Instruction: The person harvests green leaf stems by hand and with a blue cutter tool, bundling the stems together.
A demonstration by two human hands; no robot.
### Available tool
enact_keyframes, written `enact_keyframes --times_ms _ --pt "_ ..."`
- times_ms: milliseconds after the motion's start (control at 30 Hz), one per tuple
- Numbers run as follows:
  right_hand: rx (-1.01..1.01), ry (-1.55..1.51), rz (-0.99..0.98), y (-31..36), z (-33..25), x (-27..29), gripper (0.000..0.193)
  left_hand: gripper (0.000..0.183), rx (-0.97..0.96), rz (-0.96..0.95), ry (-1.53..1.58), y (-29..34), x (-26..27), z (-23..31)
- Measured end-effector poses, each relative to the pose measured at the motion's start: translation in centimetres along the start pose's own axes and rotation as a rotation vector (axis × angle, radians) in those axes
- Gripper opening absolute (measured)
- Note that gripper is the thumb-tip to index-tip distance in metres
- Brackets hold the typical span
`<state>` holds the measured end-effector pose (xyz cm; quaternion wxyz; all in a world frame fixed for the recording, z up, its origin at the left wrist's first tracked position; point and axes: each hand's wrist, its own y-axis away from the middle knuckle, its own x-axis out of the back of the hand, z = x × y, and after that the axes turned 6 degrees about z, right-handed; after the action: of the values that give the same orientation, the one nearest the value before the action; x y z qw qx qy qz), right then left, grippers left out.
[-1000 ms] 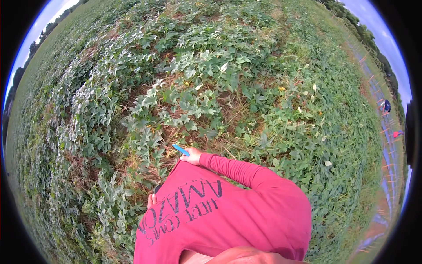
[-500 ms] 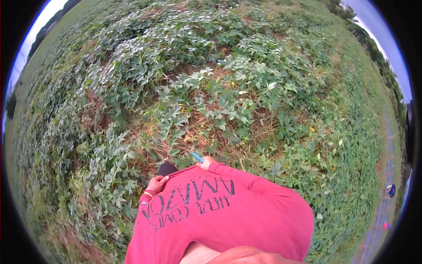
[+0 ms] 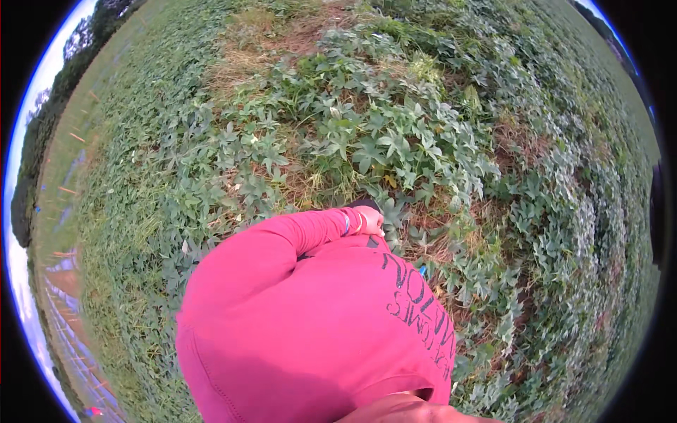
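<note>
My left hand (image 3: pixel 371 221), with thin bands at the wrist, is closed on the front hem of the pink long-sleeved shirt (image 3: pixel 303 317) that I wear. Dark lettering runs down the shirt's right side. Just past the hem, beside the hand, a rounded dark thing (image 3: pixel 367 204) shows, too covered to name. A small bit of a blue thing (image 3: pixel 423 270) sticks out past the shirt's right edge. My right hand is hidden behind the shirt.
Low leafy vines (image 3: pixel 395 141) cover the ground all around. Dry brown grass (image 3: pixel 247 67) shows between them at the far side. Off to the left run pale strips on the ground (image 3: pixel 77 345), with a line of trees (image 3: pixel 42 134) behind.
My body and view have swung round to the left, so the strips now lie left. My right hand, which held a blue stick at the hem, has gone from sight. The left keeps hold.
</note>
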<state>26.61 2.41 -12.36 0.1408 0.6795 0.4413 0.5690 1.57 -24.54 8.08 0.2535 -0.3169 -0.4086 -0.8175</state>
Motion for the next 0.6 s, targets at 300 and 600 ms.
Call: enact_keyframes --times_ms 300,600 --pt "0.282 0.311 -0.096 -3.1 -18.3 -0.5 0.045 0.041 0.324 0.166 0.407 6.9 1.0 -16.6" --pt "0.481 0.670 -0.054 -5.3 -37.2 -2.6 0.042 0.016 -0.981 1.272 0.622 32.0 40.4 -14.8"
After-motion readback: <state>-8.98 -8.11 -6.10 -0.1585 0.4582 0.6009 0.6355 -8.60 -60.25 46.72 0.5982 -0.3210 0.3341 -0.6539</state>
